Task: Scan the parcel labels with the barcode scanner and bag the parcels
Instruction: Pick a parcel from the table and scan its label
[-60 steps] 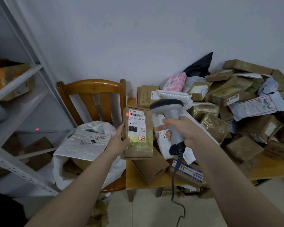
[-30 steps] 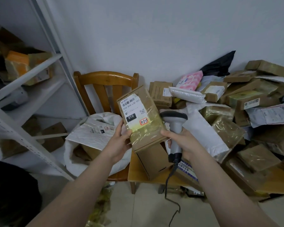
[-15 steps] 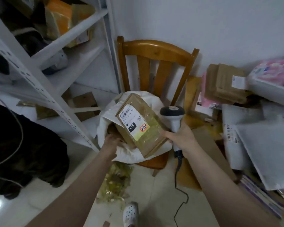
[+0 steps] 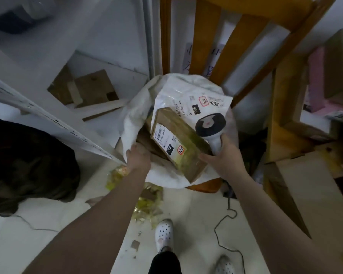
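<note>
White floor [image 4: 48,244] below; centre frame, my left grip [image 4: 138,158] clutches the sack [image 4: 131,123] rim, right grip [image 4: 224,157] holds the scanner [image 4: 210,124] (parcel [image 4: 179,139] lying in the sack's mouth).

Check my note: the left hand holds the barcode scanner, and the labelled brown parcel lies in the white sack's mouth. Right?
Wrong hand. The head view shows the right hand holding the barcode scanner; the left hand grips the rim of the white sack. The rest stands.

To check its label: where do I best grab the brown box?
Grip the near end of the brown box, from your side: it juts over the rim of the white sack, while the right hand holding the scanner crowds its right edge.
</note>
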